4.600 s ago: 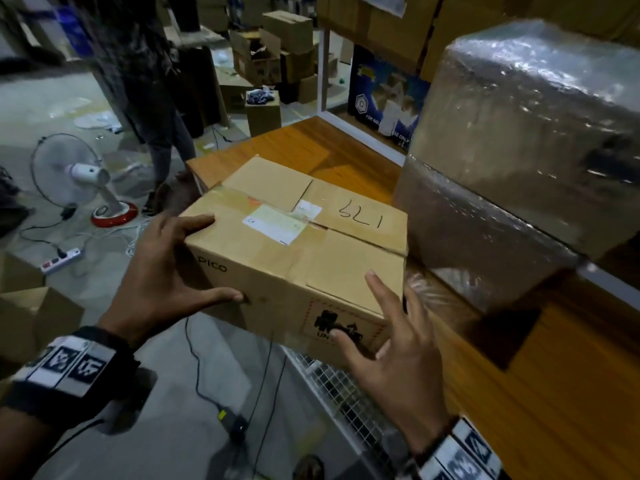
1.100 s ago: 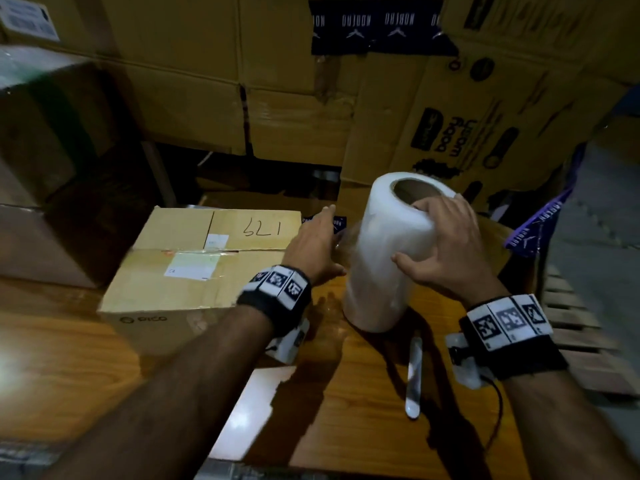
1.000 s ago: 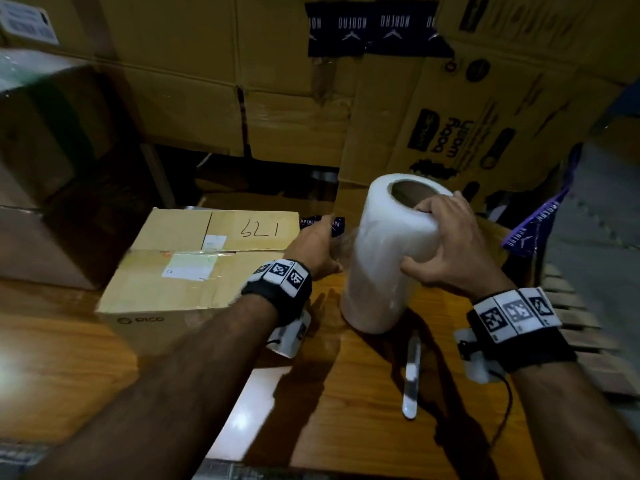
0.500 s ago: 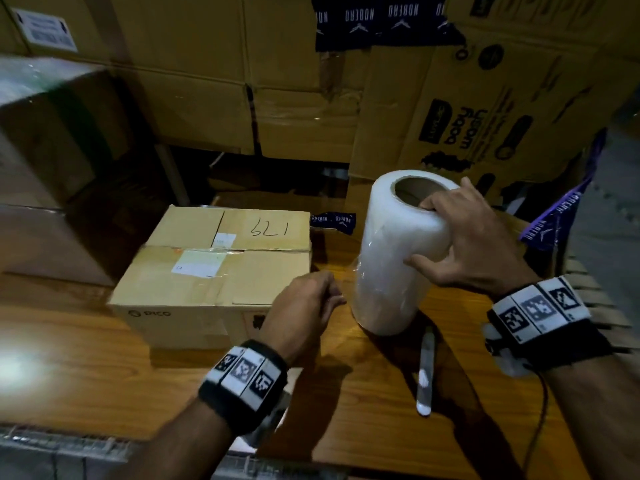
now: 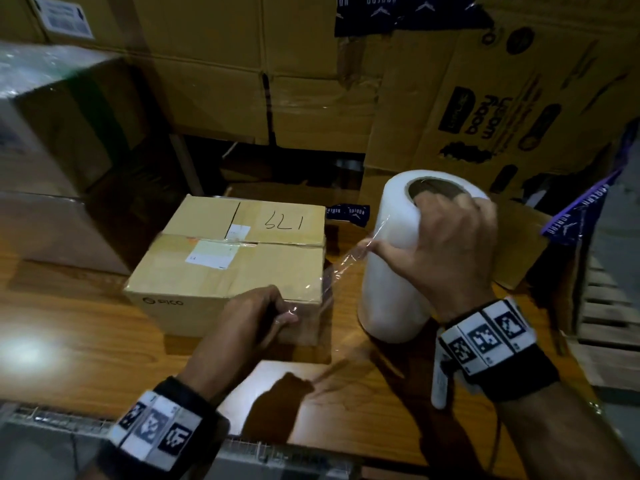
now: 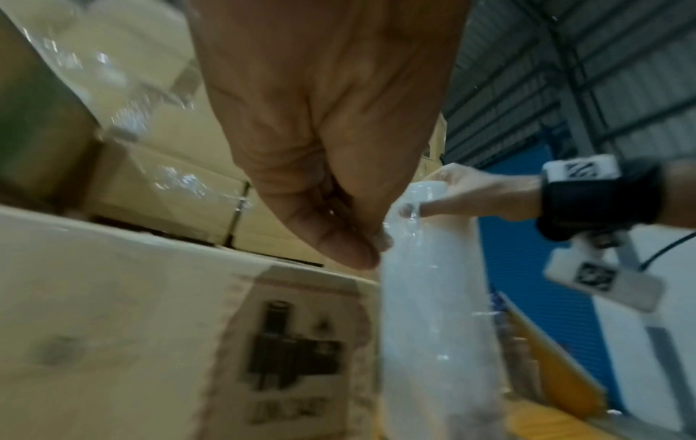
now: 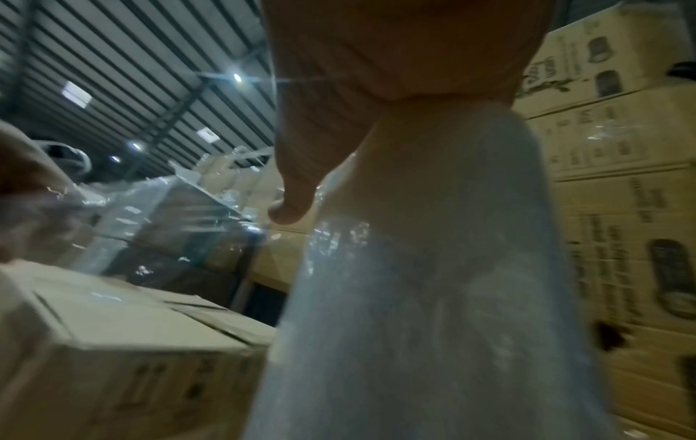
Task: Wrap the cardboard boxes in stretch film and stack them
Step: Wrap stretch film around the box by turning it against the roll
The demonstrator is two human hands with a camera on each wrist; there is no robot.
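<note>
Wristbands with square black-and-white markers sit nearest the camera, one on each forearm above the wooden surface point(image 5: 86, 327). The left hand point(image 5: 252, 317) is held against the near right corner of the cardboard box point(image 5: 228, 268), its grip narrow, with curled fingers pinching the free end of the stretch film point(image 5: 332, 271). From there the clear sheet runs taut past the box's right edge to the film roll point(image 5: 398, 271). The roll stands upright on the surface just right of the box, apart from it. The right hand point(image 5: 446, 251) holds the roll near its top, fingers hooked over the rim by the cardboard core and thumb stretched along the side where the film peels away. The box rests flat on the surface, taped shut, with a white label and handwritten digits on its lid and a printed logo on the near face. At far left stands a larger box already covered in film point(image 5: 41, 140). Behind everything, big brown cartons point(image 5: 277, 81) are stacked, some crossed by dark printed tape.
</note>
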